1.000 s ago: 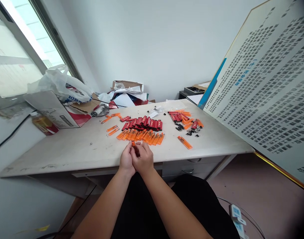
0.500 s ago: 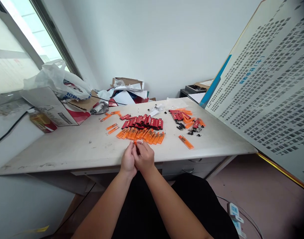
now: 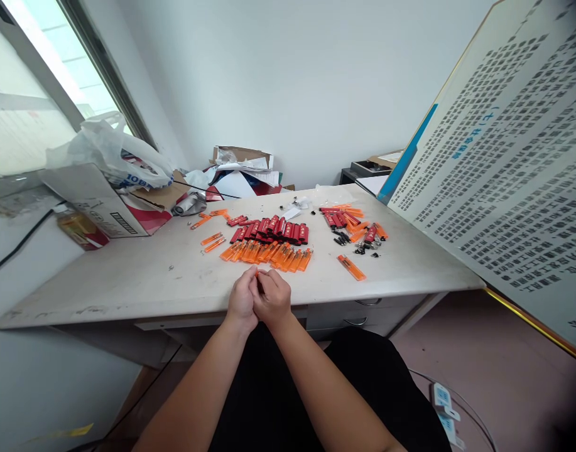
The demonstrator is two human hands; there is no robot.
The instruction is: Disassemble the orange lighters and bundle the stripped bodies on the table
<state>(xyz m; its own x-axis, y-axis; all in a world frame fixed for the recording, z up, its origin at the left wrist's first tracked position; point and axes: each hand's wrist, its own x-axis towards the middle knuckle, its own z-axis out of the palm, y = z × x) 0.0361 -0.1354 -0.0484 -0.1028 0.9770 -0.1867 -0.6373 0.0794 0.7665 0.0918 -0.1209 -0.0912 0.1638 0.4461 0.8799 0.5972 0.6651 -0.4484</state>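
Note:
My left hand and my right hand are pressed together above the front edge of the desk, fingers curled inward. Between the fingertips a small bit of an orange lighter body shows; the rest of it is hidden. Just beyond the hands lies a row of orange lighter bodies with metal tops. Behind that row, red lighter casings with gold markings are lined up and partly stacked. To the right of my hands a single orange lighter body lies alone.
On the desk, a mixed pile of red and orange parts sits at the right, near small black pieces. A carton and plastic bag stand left. A large printed board leans in at right.
Less of the orange lighter body shows between my fingers than before, and the white bit beside it is out of sight. My hands stay together in nearly the same place.

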